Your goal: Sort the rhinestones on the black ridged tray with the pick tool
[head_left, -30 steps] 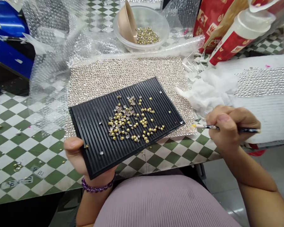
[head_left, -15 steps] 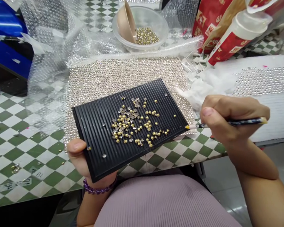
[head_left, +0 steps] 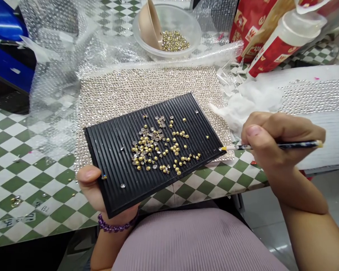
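checkered tabletop point(head_left: 52, 174) | left hand point(head_left: 92, 191): grip clasping ridged black tray point(head_left: 117, 163) | right hand point(head_left: 279, 139): grip pinching slender stick point(head_left: 238, 147) | faceted stones point(head_left: 143, 149)

Stones point(head_left: 143, 141) on tray point(head_left: 110, 150); tray partly over sheet point(head_left: 147, 86); bowl point(head_left: 194, 34) behind sheet, cup point(head_left: 149, 25) in bowl.

The table point(head_left: 56, 192), with its green and white checks, has crinkly bubble wrap point(head_left: 52, 84), a big sparkly sheet point(head_left: 110, 92), a see-through bowl point(head_left: 169, 56) at the back, and some loose little stones point(head_left: 16, 201) on the left.
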Demonstrator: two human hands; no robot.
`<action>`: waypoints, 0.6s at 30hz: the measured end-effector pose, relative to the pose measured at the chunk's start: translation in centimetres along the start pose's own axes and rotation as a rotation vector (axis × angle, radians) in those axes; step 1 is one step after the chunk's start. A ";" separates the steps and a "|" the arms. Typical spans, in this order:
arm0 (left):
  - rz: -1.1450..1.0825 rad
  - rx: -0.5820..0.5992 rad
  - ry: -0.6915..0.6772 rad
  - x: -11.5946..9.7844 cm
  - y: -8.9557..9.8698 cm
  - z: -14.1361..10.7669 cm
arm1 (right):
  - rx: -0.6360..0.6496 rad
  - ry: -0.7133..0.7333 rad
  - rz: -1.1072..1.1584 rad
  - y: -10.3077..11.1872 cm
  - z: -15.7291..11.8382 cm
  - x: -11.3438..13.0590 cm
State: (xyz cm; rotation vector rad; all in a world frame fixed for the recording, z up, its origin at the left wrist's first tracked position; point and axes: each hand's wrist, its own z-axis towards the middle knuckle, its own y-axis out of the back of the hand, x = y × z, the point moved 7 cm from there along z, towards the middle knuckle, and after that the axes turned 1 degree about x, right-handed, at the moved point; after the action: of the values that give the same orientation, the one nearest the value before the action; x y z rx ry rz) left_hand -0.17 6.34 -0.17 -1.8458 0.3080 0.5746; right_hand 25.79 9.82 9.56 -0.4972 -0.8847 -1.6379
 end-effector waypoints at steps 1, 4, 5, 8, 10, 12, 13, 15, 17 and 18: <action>0.002 0.004 -0.001 0.0 0.0 0.0 | 0.008 0.007 -0.005 -0.1 0.0 0.0; 0.024 0.015 -0.001 0.0 -0.1 0.0 | 0.010 -0.012 -0.003 -0.1 0.1 0.0; 0.028 0.017 0.002 0.1 -0.1 0.0 | -0.005 -0.027 0.001 0.1 0.2 0.1; 0.030 0.019 -0.001 -0.1 -0.1 -0.1 | -0.089 -0.056 0.000 1.1 0.1 0.5; 0.021 0.011 0.003 -0.2 -0.1 0.0 | -0.121 -0.033 0.014 1.8 -0.3 0.5; -0.003 0.005 0.004 -0.4 0.0 0.1 | -0.100 0.000 0.052 2.2 -1.2 0.0; -0.015 0.007 0.004 -0.4 -0.1 0.1 | -0.078 0.011 0.070 2.3 -1.8 -0.5; -0.020 0.018 0.003 -0.4 -0.2 0.3 | -0.033 0.004 0.082 2.3 -3.1 -1.9; -0.001 0.028 0.000 -0.3 -0.3 0.4 | 0.003 -0.018 0.060 2.2 -4.4 -3.2; 0.007 0.030 0.001 -0.2 -0.4 0.5 | 0.024 -0.027 0.044 2.1 -4.9 -3.7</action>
State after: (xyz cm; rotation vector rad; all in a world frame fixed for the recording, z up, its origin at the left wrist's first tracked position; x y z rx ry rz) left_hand -0.32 6.89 0.12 -1.8171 0.3222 0.5714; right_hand 29.40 8.23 4.41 -0.5201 -0.9064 -1.5825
